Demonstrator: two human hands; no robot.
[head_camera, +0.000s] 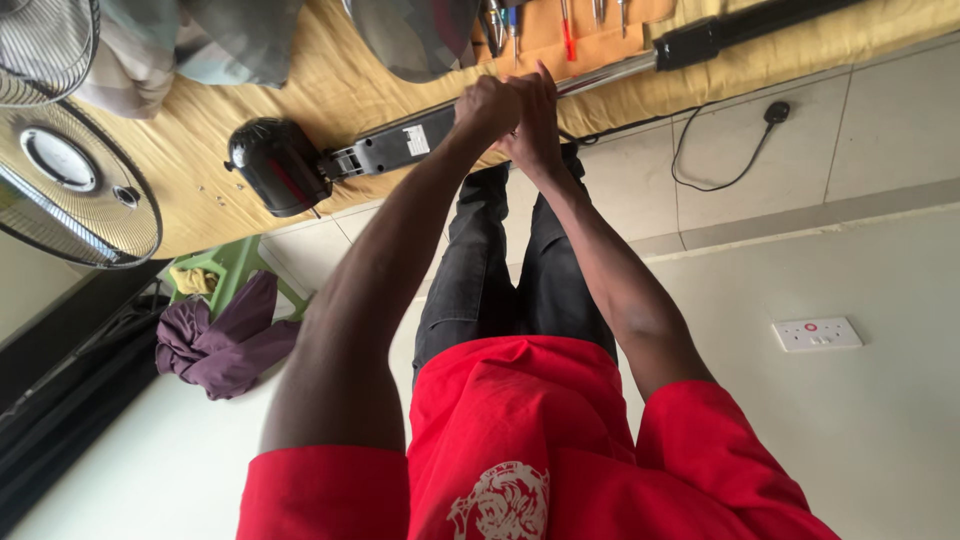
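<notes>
Both the left hand and right hand are closed around the chrome metal fan pole, laid across the yellow-clothed tabletop; the black round motor housing could be rolled off if twisted hard

Both hands meet over a fan pole lying across a cloth-covered bench

The left hand and right hand touch each other above the pole, which runs across the cloth; the motor housing sits at the pole's left end, with the control box between it and the hands. Fan grilles lie further left. Tools rest on the cloth behind the hands. A plug and cord lie on the floor to the right, a wall socket nearer the camera. Below the housing, crumpled fabric rests against a stool
</notes>
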